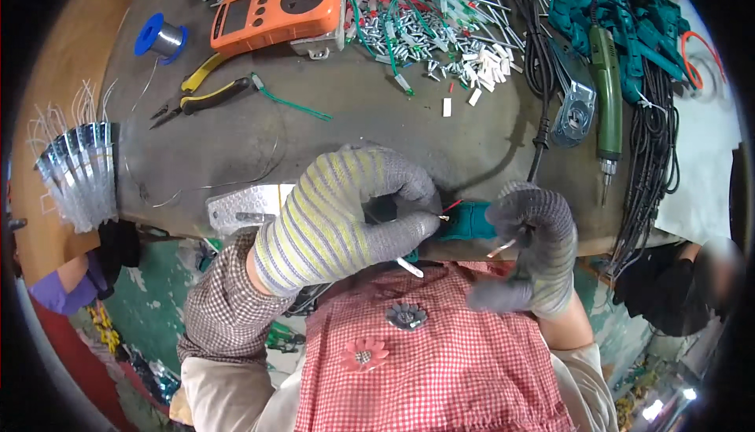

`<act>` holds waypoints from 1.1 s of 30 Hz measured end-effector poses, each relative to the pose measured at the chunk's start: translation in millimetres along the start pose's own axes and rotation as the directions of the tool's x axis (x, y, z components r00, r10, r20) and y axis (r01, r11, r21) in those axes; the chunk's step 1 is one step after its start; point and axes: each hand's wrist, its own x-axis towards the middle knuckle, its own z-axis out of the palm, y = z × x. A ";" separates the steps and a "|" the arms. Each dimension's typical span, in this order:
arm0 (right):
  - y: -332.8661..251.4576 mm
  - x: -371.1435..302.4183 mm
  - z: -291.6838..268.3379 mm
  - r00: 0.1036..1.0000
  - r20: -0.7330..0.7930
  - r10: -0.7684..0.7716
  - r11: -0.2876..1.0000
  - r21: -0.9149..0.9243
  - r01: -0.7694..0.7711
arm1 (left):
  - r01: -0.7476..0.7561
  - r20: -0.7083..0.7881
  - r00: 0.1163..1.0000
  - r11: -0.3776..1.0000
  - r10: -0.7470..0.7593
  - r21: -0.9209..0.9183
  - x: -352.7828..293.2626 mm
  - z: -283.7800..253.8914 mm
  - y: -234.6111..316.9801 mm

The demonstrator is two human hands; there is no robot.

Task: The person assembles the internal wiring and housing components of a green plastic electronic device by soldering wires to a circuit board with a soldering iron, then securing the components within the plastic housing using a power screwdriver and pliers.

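Observation:
My left hand [354, 220], in a grey and yellow striped knit glove, pinches a thin red wire [454, 205] near its bare tip. A teal plastic housing [469, 221] lies between my hands, partly hidden by them. Below the left fingers a white strip [410, 268] sticks out. My right hand [539, 243], also gloved, has curled fingers with a thin reddish-white piece [503, 249] jutting from them. A black power cord [539, 145] runs down to the right hand, and its end is hidden there. A perforated metal plate [248, 205] lies beside my left wrist.
Pliers [206, 86], a solder spool [161, 39] and an orange multimeter [275, 14] stand far left. Screws [401, 39], white sleeves [489, 66] and green wires are heaped at the back. A green electric screwdriver [605, 94] and bundled cords [649, 165] lie right. Other people sit at both sides.

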 end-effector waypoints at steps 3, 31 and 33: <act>2.2 -0.8 -3.9 0.986 0.165 0.018 0.981 0.185 -0.049 | -0.005 -0.011 1.000 0.998 0.005 0.060 0.1 1.5 4.6; -11.1 25.8 19.5 0.994 -0.020 -0.110 0.978 -0.179 0.105 | -0.042 -0.094 0.995 0.998 0.046 0.047 -0.8 0.9 1.1; -11.9 23.9 10.1 0.976 0.033 0.214 0.976 0.032 -0.215 | -0.044 -0.084 0.995 0.999 0.046 0.027 1.5 -3.8 3.6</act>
